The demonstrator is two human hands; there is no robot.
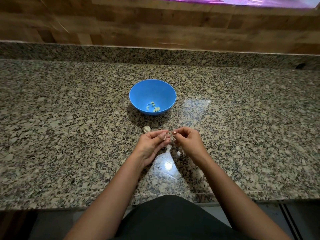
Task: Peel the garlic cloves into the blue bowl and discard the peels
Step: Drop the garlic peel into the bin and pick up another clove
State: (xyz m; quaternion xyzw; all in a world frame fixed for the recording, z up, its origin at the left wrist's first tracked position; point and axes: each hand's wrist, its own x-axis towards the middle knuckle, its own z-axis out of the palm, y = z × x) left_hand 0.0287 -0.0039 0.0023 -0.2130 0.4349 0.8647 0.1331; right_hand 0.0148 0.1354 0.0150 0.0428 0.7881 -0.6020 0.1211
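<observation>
The person stood at the granite counter (69, 118) with both hands raised just above it, near its front edge. The left hand (152, 144) had its thumb and fingers curled round a garlic clove (164, 137), of which only a pale sliver showed beside the thumb. The right hand (186, 142) pinched a scrap of peel (174, 132) between thumb and forefinger, close to the left fingertips. Whether that scrap was attached to the clove could not be told. The clove appeared light, firm and smooth, likely to turn slippery once bared; its skin looked thin, dry and easily torn. A hold across the clove's body, leaving one tip free for stripping, seemed advisable. Its long axis seemed to run roughly left to right, toward the right hand, though most of it was hidden. The blue bowl (138, 94) stood beyond the hands, upright, holding several peeled cloves (153, 106) in its bottom. An unpeeled garlic piece (146, 129) lay on the counter between bowl and left hand. Pale peel fragments (178, 153) lay below the hands.
</observation>
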